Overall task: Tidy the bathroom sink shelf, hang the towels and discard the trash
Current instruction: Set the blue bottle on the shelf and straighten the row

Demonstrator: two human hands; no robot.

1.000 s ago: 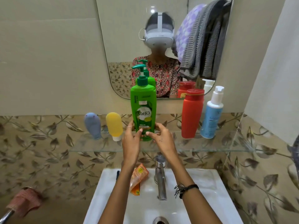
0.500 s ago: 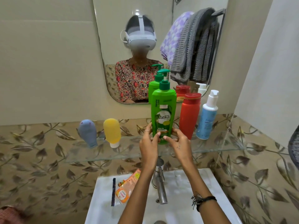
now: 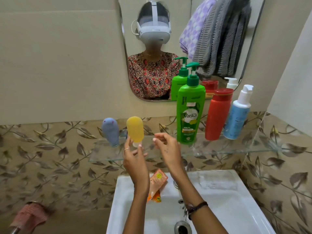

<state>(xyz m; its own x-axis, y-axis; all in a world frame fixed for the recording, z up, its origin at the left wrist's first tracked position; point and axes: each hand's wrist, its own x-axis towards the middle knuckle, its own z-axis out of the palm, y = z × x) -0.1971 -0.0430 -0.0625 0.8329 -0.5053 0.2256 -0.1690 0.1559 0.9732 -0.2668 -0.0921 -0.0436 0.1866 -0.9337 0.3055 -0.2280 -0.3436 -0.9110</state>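
Note:
On the glass shelf (image 3: 219,149) stand a grey-blue squeeze tube (image 3: 110,130), a yellow squeeze tube (image 3: 135,129), a green Vatika pump bottle (image 3: 190,115), a red bottle (image 3: 217,115) and a blue pump bottle (image 3: 238,115). My left hand (image 3: 133,157) reaches up with straight fingers, its fingertips at the yellow tube's white cap. My right hand (image 3: 167,149) hovers between the yellow tube and the green bottle with loosely curled fingers, holding nothing. An orange sachet (image 3: 157,181) lies on the sink's back rim, partly behind my left wrist.
The white sink (image 3: 228,200) with its drain (image 3: 183,228) is below the shelf. The mirror shows grey and lilac towels (image 3: 219,36) hanging on a rail behind me. A pink cloth (image 3: 30,217) hangs on a bar at lower left.
Both hands have let go of the green bottle, which now stands beside the red one. They moved left, and my left hand now reaches the yellow tube.

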